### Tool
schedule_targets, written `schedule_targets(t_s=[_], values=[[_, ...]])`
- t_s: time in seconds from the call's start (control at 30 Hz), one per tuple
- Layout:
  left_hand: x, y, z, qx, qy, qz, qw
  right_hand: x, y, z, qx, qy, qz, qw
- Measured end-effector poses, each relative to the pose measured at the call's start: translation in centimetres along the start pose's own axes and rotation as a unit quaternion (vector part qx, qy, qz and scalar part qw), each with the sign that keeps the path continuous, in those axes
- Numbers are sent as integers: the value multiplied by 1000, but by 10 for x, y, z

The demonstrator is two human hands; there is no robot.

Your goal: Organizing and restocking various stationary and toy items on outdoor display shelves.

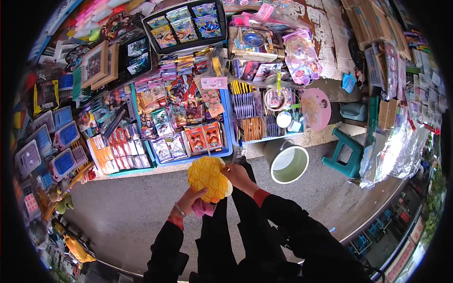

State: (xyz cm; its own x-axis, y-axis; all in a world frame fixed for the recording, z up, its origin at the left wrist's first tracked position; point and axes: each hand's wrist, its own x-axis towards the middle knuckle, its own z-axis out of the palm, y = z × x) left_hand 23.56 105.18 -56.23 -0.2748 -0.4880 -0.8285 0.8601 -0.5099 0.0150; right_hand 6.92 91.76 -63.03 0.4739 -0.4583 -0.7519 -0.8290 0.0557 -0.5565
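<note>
A yellow, flat, roughly round item with a pineapple-like scale pattern is held up before me, above the pavement. My left hand grips its lower left side, thumb on the front. A pink cloth hangs beneath that same hand. On the upper right edge, the fingers of my right hand pinch the yellow item, and a pale rim shows behind it. Just beyond stands a blue tray of card packs. Red-and-orange card packs fill its near corner.
A pail stands right of my legs, near a green plastic stool. A pink round fan lies at the stall's right end. Calculators line the left side. Framed pictures lean at the back left.
</note>
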Motion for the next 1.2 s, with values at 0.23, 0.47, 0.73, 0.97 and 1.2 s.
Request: schedule_targets(t_s=[0.23,0.47,0.73,0.97,1.2], values=[[-12,-23,-41,82,109,103,985,6,0,-9,103,31,-28,994],[-45,-27,-48,176,133,-6,975,1,-5,-21,273,-355,138,884],[-46,-46,-77,83,150,22,985,18,-4,6,225,-276,134,925],[-45,-62,-89,30,162,88,982,88,48,35,57,83,104,989],[-64,-63,-89,29,200,75,977,107,24,46,-48,75,171,981]])
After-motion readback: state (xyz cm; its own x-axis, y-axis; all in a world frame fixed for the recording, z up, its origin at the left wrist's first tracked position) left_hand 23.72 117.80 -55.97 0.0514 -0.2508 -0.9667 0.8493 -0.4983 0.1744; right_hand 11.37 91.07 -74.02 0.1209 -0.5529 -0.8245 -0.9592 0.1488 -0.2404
